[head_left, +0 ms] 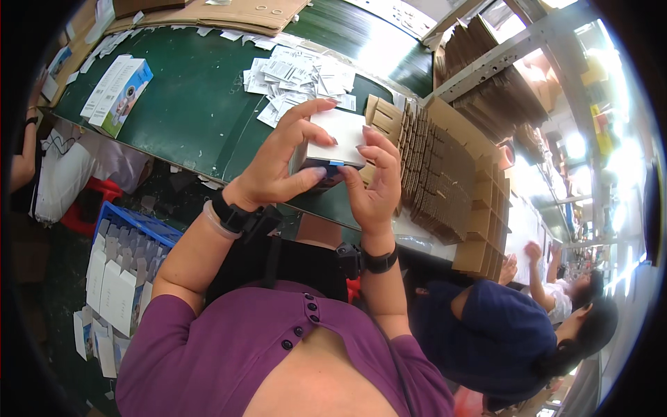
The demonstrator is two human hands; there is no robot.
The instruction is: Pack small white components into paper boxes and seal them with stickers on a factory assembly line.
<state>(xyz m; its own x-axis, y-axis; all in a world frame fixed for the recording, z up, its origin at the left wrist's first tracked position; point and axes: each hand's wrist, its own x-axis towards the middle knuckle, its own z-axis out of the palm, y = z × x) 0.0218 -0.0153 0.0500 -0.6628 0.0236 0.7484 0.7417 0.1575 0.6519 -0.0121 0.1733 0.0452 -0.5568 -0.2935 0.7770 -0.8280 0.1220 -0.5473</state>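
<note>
Both hands hold a small carton with a plain white top, above the near edge of the green worktable. My left hand is closed on its left side, fingers over the top and thumb on the near face. On the right side, my right hand grips it with curved fingers and its thumb at the near edge. A small blue tab shows at the carton's near top edge. Beyond the carton lies a loose heap of white printed paper slips. The carton's lower part is mostly hidden by my hands.
Printed cartons stand at the table's left. Stacked brown cardboard dividers line the right. A blue crate with several open white cartons sits low left. A co-worker in dark blue is at right; another person's arm shows far left.
</note>
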